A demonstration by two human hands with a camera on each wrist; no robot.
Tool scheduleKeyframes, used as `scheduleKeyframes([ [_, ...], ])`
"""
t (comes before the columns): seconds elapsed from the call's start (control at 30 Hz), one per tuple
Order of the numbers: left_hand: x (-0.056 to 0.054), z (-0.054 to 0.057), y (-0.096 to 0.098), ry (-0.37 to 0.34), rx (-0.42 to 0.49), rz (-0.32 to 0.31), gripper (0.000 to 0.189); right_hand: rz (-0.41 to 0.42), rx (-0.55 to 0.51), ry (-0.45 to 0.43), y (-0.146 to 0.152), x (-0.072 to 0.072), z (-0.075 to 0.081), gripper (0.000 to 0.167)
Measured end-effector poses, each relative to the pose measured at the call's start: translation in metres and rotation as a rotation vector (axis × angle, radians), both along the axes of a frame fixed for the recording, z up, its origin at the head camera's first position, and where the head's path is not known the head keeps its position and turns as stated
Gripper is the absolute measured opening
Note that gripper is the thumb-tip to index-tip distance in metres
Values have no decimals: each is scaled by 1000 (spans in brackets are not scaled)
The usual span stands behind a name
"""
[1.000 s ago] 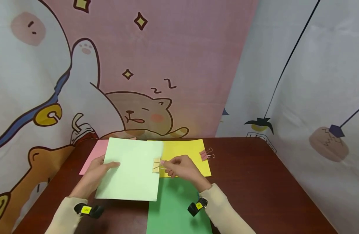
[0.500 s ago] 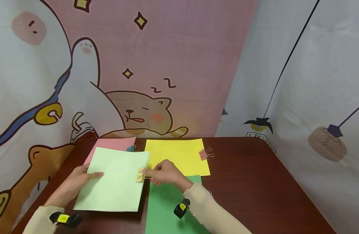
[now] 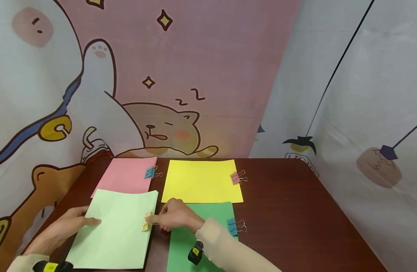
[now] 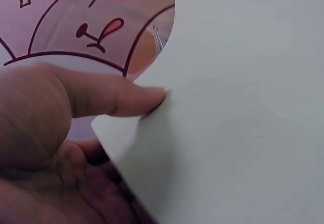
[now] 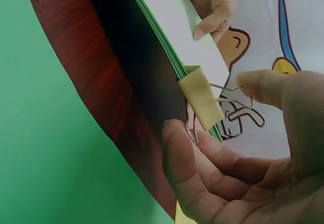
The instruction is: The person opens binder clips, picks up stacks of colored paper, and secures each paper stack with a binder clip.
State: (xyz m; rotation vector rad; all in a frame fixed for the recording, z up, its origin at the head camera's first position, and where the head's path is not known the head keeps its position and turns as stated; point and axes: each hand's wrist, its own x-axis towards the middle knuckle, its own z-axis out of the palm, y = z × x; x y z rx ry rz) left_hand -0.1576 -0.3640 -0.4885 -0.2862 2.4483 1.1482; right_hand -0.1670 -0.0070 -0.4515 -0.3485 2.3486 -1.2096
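Note:
A stack of pale green paper (image 3: 110,234) is held over the left front of the table, its several sheets showing at the edge in the right wrist view. My left hand (image 3: 67,226) grips its left edge, thumb (image 4: 136,97) on top and fingers underneath. A yellow binder clip (image 5: 202,100) sits on the right edge of the stack, its wire handles sticking out. My right hand (image 3: 178,216) holds the clip by those handles, with the thumb on one side and curled fingers on the other.
Pink paper (image 3: 127,175) with a blue binder clip (image 3: 149,173) lies at the back left. Beside it is yellow paper (image 3: 201,181) with a pink binder clip (image 3: 235,178). Dark green paper (image 3: 208,211) with another blue clip (image 3: 232,227) lies in front, on the brown table (image 3: 290,219).
Both hands have carried the pale green stack with its yellow clip left and toward the near edge. The pink paper and both blue clips have come into full view.

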Motion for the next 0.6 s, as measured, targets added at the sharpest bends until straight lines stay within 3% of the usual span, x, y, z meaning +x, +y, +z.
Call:
scheduleKeyframes([
  [0.03, 13, 24, 16, 7, -12, -10, 86, 5, 15, 6, -2, 1, -1, 50],
  [0.1, 22, 39, 26, 2, -43, -14, 84, 12, 48, 19, -4, 2, -2, 53],
  [0.3, 14, 12, 8, 6, -94, -42, 76, 50, 105, 60, -9, 5, -9, 57],
  [0.47, 19, 12, 6, -5, -185, -69, 72, 105, 145, 135, -15, 6, -14, 61],
  [0.6, 23, 10, 4, -21, -231, -42, 60, 120, 160, 164, -17, 8, -15, 62],
])
